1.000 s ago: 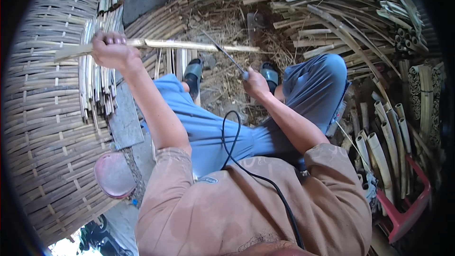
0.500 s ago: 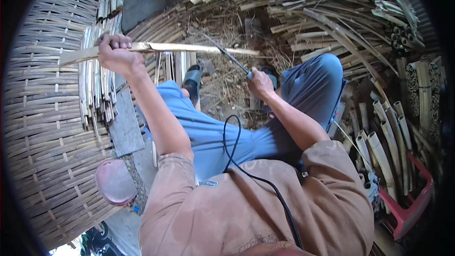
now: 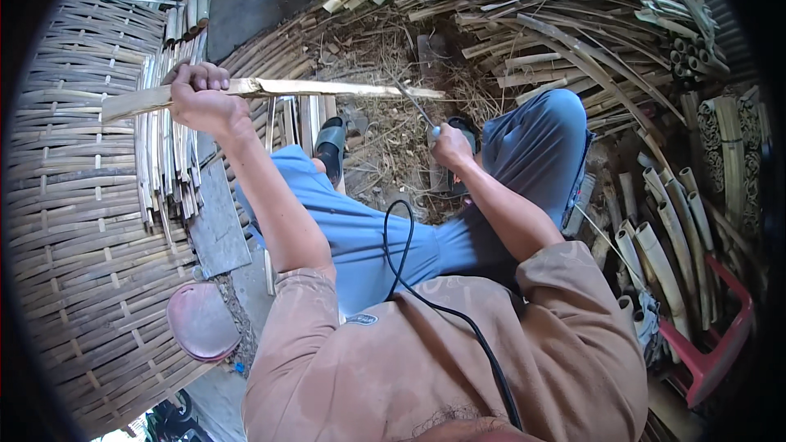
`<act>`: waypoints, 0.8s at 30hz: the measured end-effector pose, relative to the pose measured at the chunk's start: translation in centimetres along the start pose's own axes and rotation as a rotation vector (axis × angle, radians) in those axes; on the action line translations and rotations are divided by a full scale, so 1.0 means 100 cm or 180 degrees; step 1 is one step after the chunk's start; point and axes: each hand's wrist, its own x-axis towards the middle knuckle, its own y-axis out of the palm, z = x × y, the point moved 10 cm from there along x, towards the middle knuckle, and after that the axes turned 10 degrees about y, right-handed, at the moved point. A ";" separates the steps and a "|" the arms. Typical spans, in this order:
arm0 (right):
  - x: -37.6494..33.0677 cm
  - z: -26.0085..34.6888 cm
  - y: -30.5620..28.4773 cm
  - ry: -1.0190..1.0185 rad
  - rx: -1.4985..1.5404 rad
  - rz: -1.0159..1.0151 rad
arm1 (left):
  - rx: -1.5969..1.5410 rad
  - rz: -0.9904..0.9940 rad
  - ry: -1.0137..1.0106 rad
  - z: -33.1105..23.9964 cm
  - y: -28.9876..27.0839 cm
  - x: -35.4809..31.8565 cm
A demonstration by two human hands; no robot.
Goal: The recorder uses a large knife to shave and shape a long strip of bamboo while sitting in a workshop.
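My left hand (image 3: 203, 98) is closed around a long pale bamboo strip (image 3: 327, 87), which stretches level to the right across the work area. A darker joint shows on the strip just right of my fist. My right hand (image 3: 453, 147) grips the light-blue handle of a knife (image 3: 420, 106). The narrow dark blade points up and to the left, its tip by the strip's far right part; whether they touch I cannot tell.
Split bamboo (image 3: 524, 0) lies heaped along the far side. Bamboo tubes (image 3: 661, 237) and a red plastic chair (image 3: 720, 352) stand at right. A woven bamboo wall (image 3: 74, 221) fills the left, with thin strips (image 3: 166, 155) beside it. A black cable (image 3: 458, 311) crosses my shirt.
The knife blade has swung steeper, and its tip has shifted right along the bamboo strip toward the far end. My left hand keeps its hold, almost unmoved.
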 end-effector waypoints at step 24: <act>-0.001 0.021 0.019 -0.1058 0.0503 -0.0123 | -0.0788 0.1416 -0.0076 0.019 0.000 0.025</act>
